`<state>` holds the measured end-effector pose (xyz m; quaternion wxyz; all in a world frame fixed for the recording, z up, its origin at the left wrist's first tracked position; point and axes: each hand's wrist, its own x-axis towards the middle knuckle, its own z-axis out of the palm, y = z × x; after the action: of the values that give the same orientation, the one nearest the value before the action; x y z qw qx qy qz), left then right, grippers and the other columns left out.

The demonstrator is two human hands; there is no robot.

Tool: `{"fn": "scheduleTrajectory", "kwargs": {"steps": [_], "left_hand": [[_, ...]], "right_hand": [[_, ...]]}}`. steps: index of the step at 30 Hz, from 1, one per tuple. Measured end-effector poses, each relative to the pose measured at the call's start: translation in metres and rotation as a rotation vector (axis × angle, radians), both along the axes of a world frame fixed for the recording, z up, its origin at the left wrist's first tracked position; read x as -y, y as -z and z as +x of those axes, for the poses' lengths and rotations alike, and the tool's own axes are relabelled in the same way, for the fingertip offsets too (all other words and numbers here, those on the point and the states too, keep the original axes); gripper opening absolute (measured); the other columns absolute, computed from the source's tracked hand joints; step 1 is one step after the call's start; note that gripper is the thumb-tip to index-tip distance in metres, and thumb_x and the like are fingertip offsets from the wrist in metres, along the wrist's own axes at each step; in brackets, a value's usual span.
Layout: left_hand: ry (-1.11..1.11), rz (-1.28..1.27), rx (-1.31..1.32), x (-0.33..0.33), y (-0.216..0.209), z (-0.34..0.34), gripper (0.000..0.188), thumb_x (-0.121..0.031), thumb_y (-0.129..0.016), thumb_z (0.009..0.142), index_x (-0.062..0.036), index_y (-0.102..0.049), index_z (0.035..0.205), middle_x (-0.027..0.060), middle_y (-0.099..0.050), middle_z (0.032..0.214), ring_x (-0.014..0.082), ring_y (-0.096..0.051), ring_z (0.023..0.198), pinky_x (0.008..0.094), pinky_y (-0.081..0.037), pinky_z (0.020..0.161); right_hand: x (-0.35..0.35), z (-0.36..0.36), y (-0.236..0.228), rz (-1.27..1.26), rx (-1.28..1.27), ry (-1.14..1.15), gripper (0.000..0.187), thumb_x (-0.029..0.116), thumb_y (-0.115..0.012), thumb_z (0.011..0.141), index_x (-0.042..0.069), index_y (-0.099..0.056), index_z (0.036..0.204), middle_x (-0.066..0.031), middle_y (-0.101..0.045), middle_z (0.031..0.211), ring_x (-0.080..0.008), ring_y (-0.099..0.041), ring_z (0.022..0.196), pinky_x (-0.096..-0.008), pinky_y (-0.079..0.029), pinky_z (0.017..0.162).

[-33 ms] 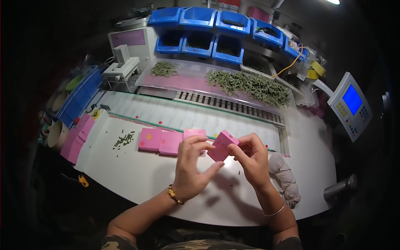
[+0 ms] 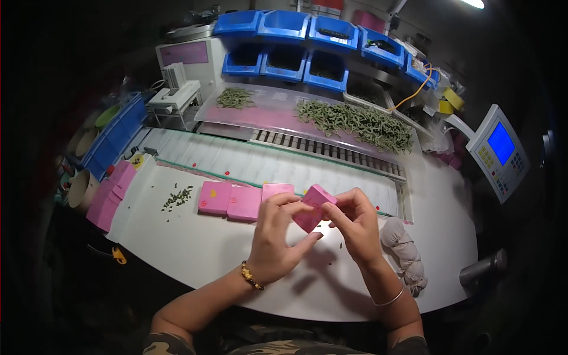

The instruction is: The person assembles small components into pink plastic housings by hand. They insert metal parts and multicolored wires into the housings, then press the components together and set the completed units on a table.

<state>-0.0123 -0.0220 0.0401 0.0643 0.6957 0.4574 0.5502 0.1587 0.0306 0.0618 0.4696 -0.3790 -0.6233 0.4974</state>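
A person's right hand holds a pink box above a white worktop, its grip closed, thumb and fingers pinching the right side. The left hand has its grip partly open, fingertips against the box's left side, thumb apart. Shadows fall on the worktop below. Behind the hands, 3 pink boxes lie in a row, with scattered green bits to their left. Farther back, blue bins in 2 rows overlook a heap of dried green pieces; at right stands a blue-screened control panel; a lamp glows overhead.
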Motion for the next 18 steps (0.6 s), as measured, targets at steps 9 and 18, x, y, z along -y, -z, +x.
{"fn": "scheduleTrajectory", "kwargs": {"steps": [9, 18], "left_hand": [[-0.261, -0.405, 0.132, -0.085, 0.029, -0.134, 0.037, -0.018, -0.080, 0.069, -0.0037, -0.065, 0.100, 0.0124, -0.062, 0.103, 0.0282, -0.060, 0.099, 0.0376, -0.048, 0.091], [-0.561, -0.451, -0.235, -0.132, 0.041, -0.217, 0.037, -0.026, -0.082, 0.069, -0.0057, -0.071, 0.099, 0.0156, -0.064, 0.109, 0.0325, -0.060, 0.104, 0.0396, -0.049, 0.094]], "right_hand": [[-0.026, -0.022, 0.021, 0.067, 0.255, -0.106, 0.055, 0.021, -0.080, 0.081, 0.004, -0.054, 0.126, -0.0109, -0.060, 0.125, -0.0214, -0.057, 0.112, -0.0338, -0.050, 0.089], [-0.045, -0.037, 0.037, 0.573, 0.663, -0.185, 0.093, 0.017, -0.087, 0.063, 0.006, -0.040, 0.143, -0.0168, -0.045, 0.142, -0.0400, -0.041, 0.128, -0.0465, -0.039, 0.105]]}}
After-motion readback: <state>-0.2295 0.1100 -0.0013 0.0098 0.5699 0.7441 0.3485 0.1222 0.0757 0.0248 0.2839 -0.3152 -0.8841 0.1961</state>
